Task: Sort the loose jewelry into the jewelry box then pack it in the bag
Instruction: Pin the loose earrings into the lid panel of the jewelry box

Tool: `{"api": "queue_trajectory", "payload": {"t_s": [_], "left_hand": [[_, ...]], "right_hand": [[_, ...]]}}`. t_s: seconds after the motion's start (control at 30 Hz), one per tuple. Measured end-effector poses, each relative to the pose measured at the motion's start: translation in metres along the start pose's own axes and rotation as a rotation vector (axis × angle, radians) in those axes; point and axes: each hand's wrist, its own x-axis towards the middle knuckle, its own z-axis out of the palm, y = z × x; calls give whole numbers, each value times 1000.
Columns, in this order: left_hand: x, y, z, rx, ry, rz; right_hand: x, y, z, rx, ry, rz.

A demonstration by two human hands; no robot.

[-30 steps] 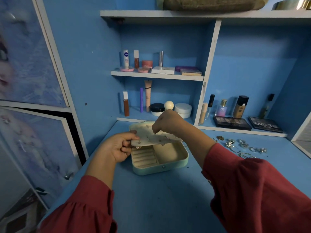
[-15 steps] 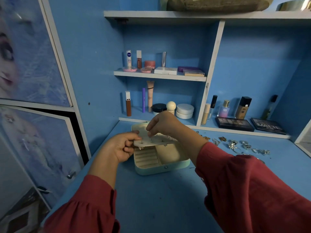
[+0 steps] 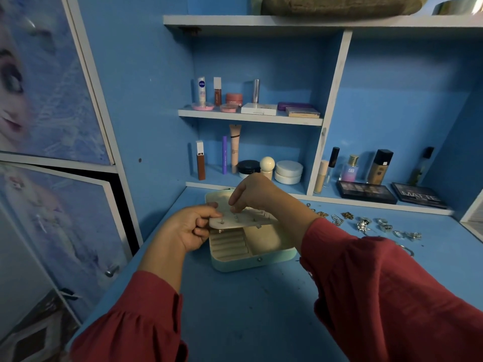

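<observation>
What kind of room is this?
Probably a bedroom dressing corner: shelves hold makeup like an eyeshadow palette, a cartoon princess picture covers the cupboard door, and a jewelry box sits on the blue desk.

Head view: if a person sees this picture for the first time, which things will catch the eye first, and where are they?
At the centre, an open mint jewelry box sits on the blue desk. Over it the left hand grips the edge of a cream earring panel, and the right hand pinches at a stud on it. To the right, loose jewelry lies in a row on the desk, below shelves of cosmetics.
</observation>
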Motion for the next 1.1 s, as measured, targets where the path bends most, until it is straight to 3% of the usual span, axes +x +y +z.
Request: {"api": "queue_trajectory", "payload": {"t_s": [0.37, 0.63, 1.1], "left_hand": [[7, -1, -4, 22, 3, -7], [5, -1, -2, -4, -1, -2], [8, -2, -4, 3, -5, -6]], "right_hand": [[14, -1, -5, -182, -134, 106], [9, 0, -11, -107, -201, 103], [9, 0, -2, -204, -127, 19]]}}
